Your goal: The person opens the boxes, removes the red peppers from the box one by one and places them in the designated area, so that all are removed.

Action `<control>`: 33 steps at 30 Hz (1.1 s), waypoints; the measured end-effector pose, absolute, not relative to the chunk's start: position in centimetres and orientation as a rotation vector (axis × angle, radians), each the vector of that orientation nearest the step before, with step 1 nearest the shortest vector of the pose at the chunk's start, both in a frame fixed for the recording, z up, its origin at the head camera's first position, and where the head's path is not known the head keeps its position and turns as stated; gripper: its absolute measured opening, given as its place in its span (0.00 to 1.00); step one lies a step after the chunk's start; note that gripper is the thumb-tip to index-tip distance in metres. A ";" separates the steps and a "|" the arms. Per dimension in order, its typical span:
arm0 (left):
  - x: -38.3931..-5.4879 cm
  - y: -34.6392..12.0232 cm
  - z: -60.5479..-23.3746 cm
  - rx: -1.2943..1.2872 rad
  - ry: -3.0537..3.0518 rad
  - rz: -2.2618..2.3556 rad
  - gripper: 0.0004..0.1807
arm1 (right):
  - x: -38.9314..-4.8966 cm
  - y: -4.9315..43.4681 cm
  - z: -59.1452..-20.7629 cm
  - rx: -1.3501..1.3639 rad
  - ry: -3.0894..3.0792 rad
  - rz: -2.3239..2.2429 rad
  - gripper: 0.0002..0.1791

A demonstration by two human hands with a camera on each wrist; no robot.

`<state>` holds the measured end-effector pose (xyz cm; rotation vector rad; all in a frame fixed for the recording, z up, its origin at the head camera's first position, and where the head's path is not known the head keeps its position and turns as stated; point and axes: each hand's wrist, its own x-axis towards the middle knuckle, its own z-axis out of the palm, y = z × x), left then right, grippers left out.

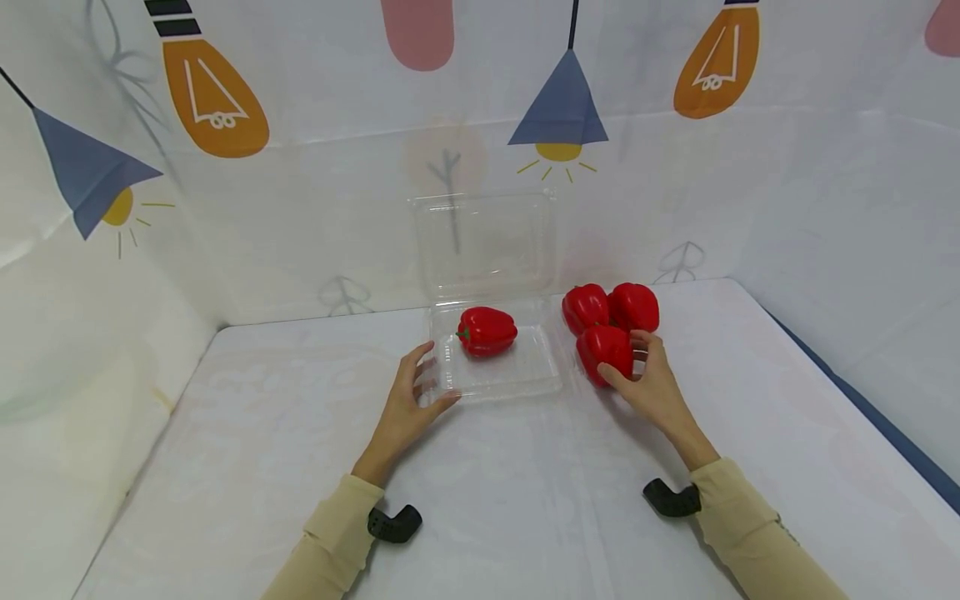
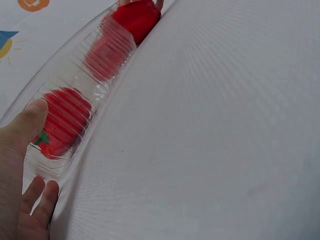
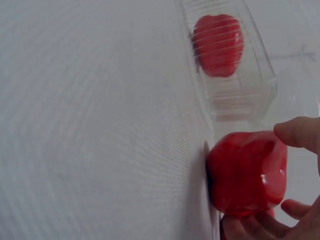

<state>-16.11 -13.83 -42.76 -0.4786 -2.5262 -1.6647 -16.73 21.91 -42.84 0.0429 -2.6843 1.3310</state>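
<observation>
A clear plastic clamshell container [image 1: 536,354] stands with its lid [image 1: 487,250] raised at the back. One red bell pepper [image 1: 489,332] with a green stem lies on its side inside. My left hand [image 1: 405,408] holds the container's near left corner, thumb at the front wall and fingers at the left side. To the right of the container, my right hand [image 1: 654,392] grips another red bell pepper [image 3: 247,172] between thumb and fingers. Two more red peppers, one at left [image 1: 585,308] and one at right [image 1: 634,307], sit just behind it.
A white cloth covers the table [image 1: 495,500]. Behind it hangs a white curtain [image 1: 322,208] printed with lamps and bulbs. Black curved wrist pieces, one by the left sleeve [image 1: 395,525] and one by the right [image 1: 671,498], stick out inward.
</observation>
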 end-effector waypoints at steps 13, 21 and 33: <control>-16.1 -13.8 -42.6 -0.469 -2.536 -1.659 0.45 | -16.7 21.6 -42.4 0.133 -2.492 1.278 0.39; -16.1 -13.8 -42.6 -0.485 -2.526 -1.675 0.45 | -16.5 21.2 -41.9 0.181 -2.411 1.241 0.37; -16.1 -13.8 -42.7 -0.494 -2.517 -1.670 0.46 | -16.4 19.7 -40.9 0.335 -2.385 1.201 0.37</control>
